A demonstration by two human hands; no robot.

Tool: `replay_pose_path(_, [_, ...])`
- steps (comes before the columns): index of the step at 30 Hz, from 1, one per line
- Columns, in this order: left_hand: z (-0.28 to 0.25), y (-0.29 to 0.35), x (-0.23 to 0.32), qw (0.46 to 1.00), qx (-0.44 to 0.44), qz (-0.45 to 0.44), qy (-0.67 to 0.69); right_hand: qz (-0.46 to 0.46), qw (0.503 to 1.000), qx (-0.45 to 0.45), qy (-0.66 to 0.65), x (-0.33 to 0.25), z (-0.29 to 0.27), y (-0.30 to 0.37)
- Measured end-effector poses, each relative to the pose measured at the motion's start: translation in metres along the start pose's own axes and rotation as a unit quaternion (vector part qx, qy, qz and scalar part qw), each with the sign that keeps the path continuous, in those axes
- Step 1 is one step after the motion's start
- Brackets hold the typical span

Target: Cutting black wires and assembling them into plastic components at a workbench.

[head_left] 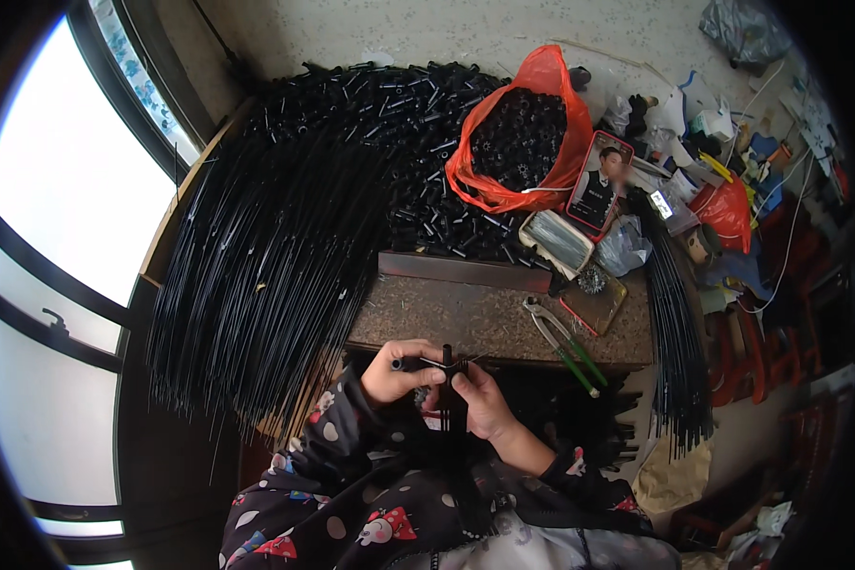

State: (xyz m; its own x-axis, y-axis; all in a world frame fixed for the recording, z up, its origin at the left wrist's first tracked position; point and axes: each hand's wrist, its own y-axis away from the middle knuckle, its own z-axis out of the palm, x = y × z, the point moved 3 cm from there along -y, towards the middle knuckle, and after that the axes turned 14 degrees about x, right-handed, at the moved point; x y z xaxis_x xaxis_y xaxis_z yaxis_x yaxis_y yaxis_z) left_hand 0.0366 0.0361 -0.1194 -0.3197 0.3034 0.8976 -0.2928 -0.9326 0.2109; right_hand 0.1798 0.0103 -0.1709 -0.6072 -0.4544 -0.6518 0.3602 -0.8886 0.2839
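Both hands meet over my lap, just off the table's front edge. My left hand [394, 373] is closed around a short black tube [405, 365] lying sideways, its open end poking out at the left. Between the hands a second black tube piece [447, 355] stands upright. My right hand [485, 403] pinches this black piece, with thumb and fingers pressed together. Thin pins or wires stick out to the right near its fingertips, too fine to tell apart. Several dark thin rods [453, 415] hang below the fingers; where they join is hidden.
Long thin black rods [266, 247] drape over the table's left side, and more rods [676, 342] hang at the right. Behind are loose black tubes [380, 104], a red bag [458, 176] of black parts, a phone [594, 195], a pin tray [558, 239] and green-handled pincers [562, 344].
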Motion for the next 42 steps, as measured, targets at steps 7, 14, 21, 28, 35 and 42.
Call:
replay_pose_path(7, [-0.016, -0.018, -0.001, 0.967, -0.200, 0.148, -0.056, 0.165, 0.978, -0.113, -0.067, 0.003, 0.006, -0.003])
replay_pose_path(14, [-0.010, -0.020, 0.032, 0.975, -0.014, 0.181, -0.127, 0.033, 0.998, 0.043, -0.034, 0.001, 0.007, 0.006])
replay_pose_path(21, [0.025, -0.029, 0.017, 0.987, -0.126, 0.045, -0.093, -0.065, 0.991, 0.118, -0.009, 0.004, 0.004, 0.015])
replay_pose_path(28, [0.019, -0.013, 0.057, 0.997, -0.008, 0.070, -0.035, -0.049, 0.992, 0.112, 0.013, -0.006, 0.018, 0.018])
replay_pose_path(35, [0.012, -0.010, 0.050, 0.978, -0.024, 0.121, -0.166, -0.042, 0.995, 0.094, 0.012, -0.003, 0.016, 0.015])
replay_pose_path(42, [0.013, -0.014, 0.052, 0.921, -0.067, 0.172, -0.343, -0.032, 0.995, 0.097, 0.006, -0.005, 0.013, 0.013])
